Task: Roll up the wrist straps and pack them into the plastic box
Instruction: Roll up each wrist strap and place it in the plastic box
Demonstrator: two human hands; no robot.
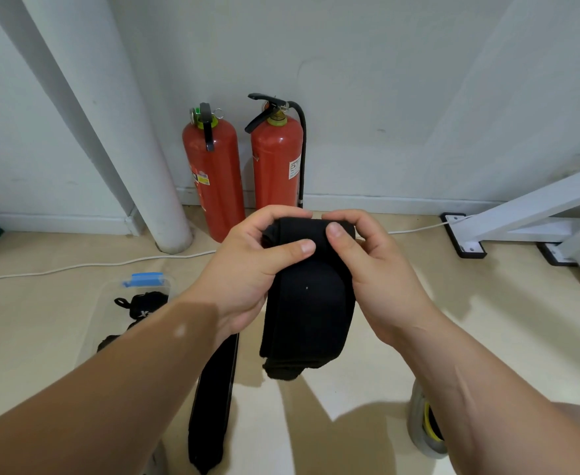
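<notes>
A black wrist strap (307, 303) is held up in front of me, its top end curled into a small roll and the rest hanging down. My left hand (247, 269) pinches the roll's left side, thumb on the front. My right hand (374, 269) grips the right side, thumb on top. A second black strap (213, 402) lies flat on the floor below my left forearm. The clear plastic box (110, 296) with a blue clip sits on the floor at left, with a rolled black strap (143, 305) inside; my left arm hides part of it.
Two red fire extinguishers (244, 166) stand against the wall ahead, next to a white pipe (144, 166). A white cable (76, 267) runs across the floor. A white metal frame (521, 217) stands at right. A tape roll (425, 426) lies under my right forearm.
</notes>
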